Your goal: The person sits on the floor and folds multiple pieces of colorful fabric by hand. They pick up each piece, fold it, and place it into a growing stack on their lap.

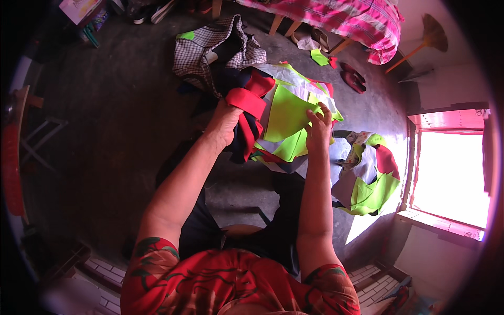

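Observation:
A folded red cloth piece (pixel 247 103) lies over the fingers of my left hand (pixel 227 122), which is closed on it; the fingertips are hidden behind the cloth. My right hand (pixel 319 125) pinches the edge of a lime-green cloth piece (pixel 286 113) between thumb and fingers. Beneath and around both hands spreads a heap of cloth scraps in green, red, dark blue and pale grey (pixel 286 74). Dark and red cloth hangs below my left hand. Just beyond the heap, a checked cloth bag (pixel 197 60) lies slumped with a green scrap on it.
Another pile of scraps (pixel 373 184) sits to the right, near a bright window (pixel 449 176). At the far side stand a bed with a pink plaid cover (pixel 352 21), dark red shoes (pixel 353 79) and a broom (pixel 433 34). A wooden-edged piece of furniture (pixel 18 152) is at far left.

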Demonstrator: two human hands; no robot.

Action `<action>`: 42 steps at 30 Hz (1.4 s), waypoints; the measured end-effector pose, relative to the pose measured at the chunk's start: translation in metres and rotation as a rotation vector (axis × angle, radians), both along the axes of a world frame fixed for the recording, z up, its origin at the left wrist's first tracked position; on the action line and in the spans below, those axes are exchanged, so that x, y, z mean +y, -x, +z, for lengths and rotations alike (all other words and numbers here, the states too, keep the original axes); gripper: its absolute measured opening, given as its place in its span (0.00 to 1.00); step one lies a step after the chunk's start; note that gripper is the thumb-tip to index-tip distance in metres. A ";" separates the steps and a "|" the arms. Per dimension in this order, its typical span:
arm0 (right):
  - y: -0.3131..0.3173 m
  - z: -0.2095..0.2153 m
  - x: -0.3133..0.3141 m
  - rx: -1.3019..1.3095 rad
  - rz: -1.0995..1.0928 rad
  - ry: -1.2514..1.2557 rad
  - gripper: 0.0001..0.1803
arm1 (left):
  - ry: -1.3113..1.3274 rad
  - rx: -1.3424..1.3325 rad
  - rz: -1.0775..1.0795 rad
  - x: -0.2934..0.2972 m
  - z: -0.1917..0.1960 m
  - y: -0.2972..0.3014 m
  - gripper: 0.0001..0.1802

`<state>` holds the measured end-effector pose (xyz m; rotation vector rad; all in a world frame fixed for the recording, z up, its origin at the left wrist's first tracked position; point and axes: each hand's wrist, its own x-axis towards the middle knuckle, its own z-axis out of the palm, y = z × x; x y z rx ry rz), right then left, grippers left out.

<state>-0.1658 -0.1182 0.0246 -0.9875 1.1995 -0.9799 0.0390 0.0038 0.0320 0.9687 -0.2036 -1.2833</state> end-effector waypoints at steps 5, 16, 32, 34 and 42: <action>0.002 -0.004 -0.004 0.225 -0.017 0.207 0.25 | 0.001 -0.012 -0.013 0.001 0.000 -0.001 0.18; 0.009 0.019 -0.005 0.694 -0.074 0.335 0.20 | 0.022 0.008 -0.020 0.001 -0.002 0.001 0.18; -0.003 0.029 0.045 0.972 0.980 0.764 0.29 | 0.006 -0.040 0.021 -0.001 0.007 0.003 0.16; -0.004 0.032 0.046 1.038 0.989 0.815 0.32 | 0.026 -0.034 0.000 0.000 0.008 0.002 0.16; -0.017 0.008 0.046 1.058 0.951 0.939 0.25 | -0.016 -0.070 -0.010 0.000 0.006 0.002 0.16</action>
